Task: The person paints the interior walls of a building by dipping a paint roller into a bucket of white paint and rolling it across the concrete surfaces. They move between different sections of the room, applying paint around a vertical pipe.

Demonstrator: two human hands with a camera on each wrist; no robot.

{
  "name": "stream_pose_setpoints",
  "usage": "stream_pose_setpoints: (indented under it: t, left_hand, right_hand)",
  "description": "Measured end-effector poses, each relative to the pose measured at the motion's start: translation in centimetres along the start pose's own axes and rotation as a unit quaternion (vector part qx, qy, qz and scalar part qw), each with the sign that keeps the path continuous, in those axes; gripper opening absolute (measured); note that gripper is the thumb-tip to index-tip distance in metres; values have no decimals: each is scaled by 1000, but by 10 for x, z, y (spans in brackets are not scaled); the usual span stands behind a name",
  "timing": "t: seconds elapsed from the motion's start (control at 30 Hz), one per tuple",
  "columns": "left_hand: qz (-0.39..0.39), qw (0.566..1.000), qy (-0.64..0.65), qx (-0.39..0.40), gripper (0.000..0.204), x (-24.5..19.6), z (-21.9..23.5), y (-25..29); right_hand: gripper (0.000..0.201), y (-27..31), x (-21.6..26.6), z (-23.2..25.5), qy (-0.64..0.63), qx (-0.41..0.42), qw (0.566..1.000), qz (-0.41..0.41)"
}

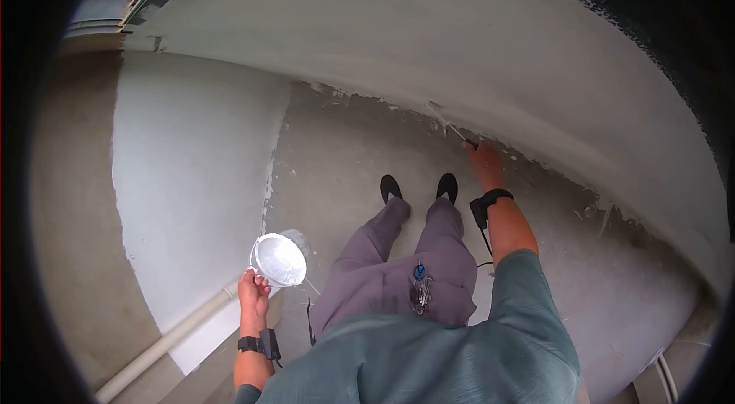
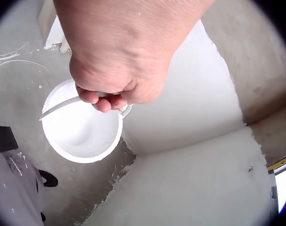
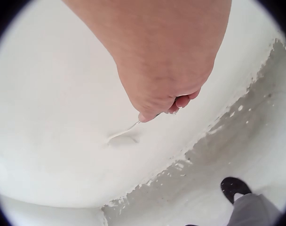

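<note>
A white bucket (image 1: 280, 259) hangs from my left hand (image 1: 254, 298), whose fingers curl round its wire handle. Seen from the left wrist, the hand (image 2: 119, 70) covers part of the handle above the bucket's rim (image 2: 82, 159); the inside is white. My right hand (image 1: 485, 164) grips the dark handle of a thin tool (image 1: 450, 122) near the foot of the wall. In the right wrist view the tool's pale end (image 3: 122, 135) lies at the white wall surface, beyond the right hand (image 3: 166, 89). Its exact shape is unclear.
The white wall (image 1: 429, 29) curves across the front, with a ragged paint edge along the grey floor (image 1: 337, 151). Another white-coated wall (image 1: 191, 151) stands at the left, crossed low down by a pipe (image 1: 164, 343). Two shoes (image 1: 390, 187) are on the floor between the hands.
</note>
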State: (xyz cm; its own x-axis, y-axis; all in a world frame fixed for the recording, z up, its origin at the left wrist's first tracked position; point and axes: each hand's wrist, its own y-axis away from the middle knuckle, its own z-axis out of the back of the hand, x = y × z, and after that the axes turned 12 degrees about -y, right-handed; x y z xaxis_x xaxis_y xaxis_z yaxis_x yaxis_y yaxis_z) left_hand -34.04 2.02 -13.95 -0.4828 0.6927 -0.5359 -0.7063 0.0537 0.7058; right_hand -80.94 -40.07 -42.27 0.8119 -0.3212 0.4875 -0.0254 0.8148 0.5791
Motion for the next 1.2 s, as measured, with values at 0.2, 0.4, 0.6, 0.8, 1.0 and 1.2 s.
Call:
stream_pose_setpoints:
  t: [0.2,0.4,0.6,0.8,1.0,1.2]
  left_hand:
    - [-37,996,-41,63,17,-30,-51,29]
    - [-54,990,-47,124,17,-56,-79,36]
    - [-62,978,-49,193,16,-72,-118,41]
    - [-78,962,-85,247,19,-89,-148,52]
    - [-82,963,-69,246,20,-94,-152,65]
    - [-96,967,-53,230,21,-90,-137,72]
  right_hand:
    - [57,-12,20,-22,7,-30,999,29]
    - [56,37,-79,80,37,-67,997,-9]
    - [56,133,-149,203,70,-158,984,-37]
    - [55,231,-140,315,108,-191,974,-59]
    - [54,288,-104,373,109,-214,970,-31]
    - [54,211,-90,301,94,-151,984,-25]
